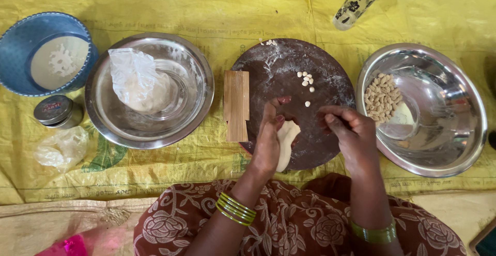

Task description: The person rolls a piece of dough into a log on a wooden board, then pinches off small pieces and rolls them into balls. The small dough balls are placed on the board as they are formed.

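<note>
Left of the left hand (269, 139), 1 ridged wooden block (236, 105) lies within reach. Left hand is curled around a dough piece (285, 143), cradling it for shaping. Right hand (349, 134), just right of the dough, fingers pinched together; contents cannot be told. Beyond it, 1 steel bowl (454, 147) collects shaped pieces (382, 98)

Two steel bowls (150, 90) (421, 108), one board (310, 75)

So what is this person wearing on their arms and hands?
Both forearms are bare, with no sleeves in view. The left hand has a stack of thin yellow-green bangles at the wrist; the right hand has a broader green bangle band. I can't make out any rings.
</note>
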